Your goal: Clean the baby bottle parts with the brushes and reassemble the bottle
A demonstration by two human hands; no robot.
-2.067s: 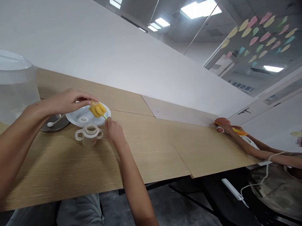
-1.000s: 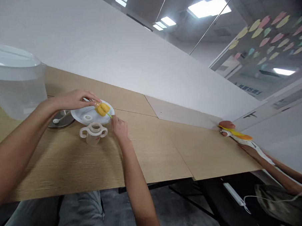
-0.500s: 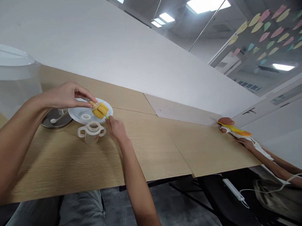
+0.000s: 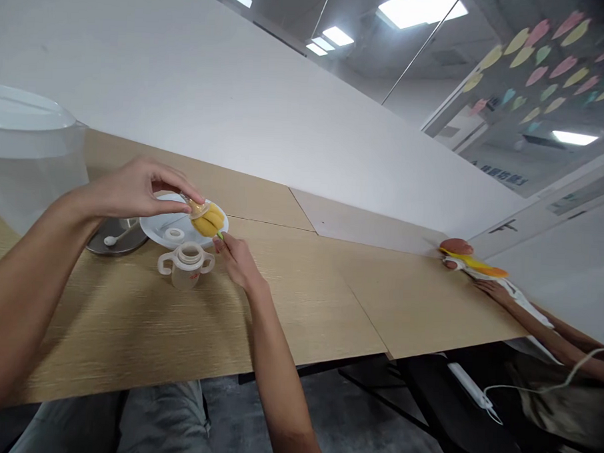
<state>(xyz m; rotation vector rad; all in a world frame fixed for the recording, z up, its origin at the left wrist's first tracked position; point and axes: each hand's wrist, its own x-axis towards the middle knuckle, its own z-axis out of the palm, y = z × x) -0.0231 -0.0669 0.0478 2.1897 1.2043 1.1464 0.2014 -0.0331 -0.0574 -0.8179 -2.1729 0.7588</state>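
Far left, one clear lidded tub [image 4: 29,168] stands on the desk [image 4: 298,306], and just right of it lies one steel dish [image 4: 116,244] holding one white spoon [image 4: 112,241]. The left hand [image 4: 133,192] reaches over these, its fingers in a narrow pinch at the tip of the brush, on one small clear piece [image 4: 197,208] that may be a teat, though it is too small to tell. Beneath lies one white plate [image 4: 154,225] with one white ring [image 4: 173,234] on it, and in front of the plate stands one two-handled baby bottle [image 4: 186,267] with no cap on. One yellow sponge brush [image 4: 208,220] sits above the plate's right part, its long axis slanting from the green stem [image 4: 220,235] at lower right up to the tip at upper left, so the tip lies toward the left hand. The right hand [image 4: 238,260] is nearer the stem and holds it in a narrow pinch just off the plate's right edge. Far right, a co-worker's hand [image 4: 494,291] rests on a white cloth [image 4: 516,312] beside one round brown-and-yellow object [image 4: 456,248], well apart from all of this
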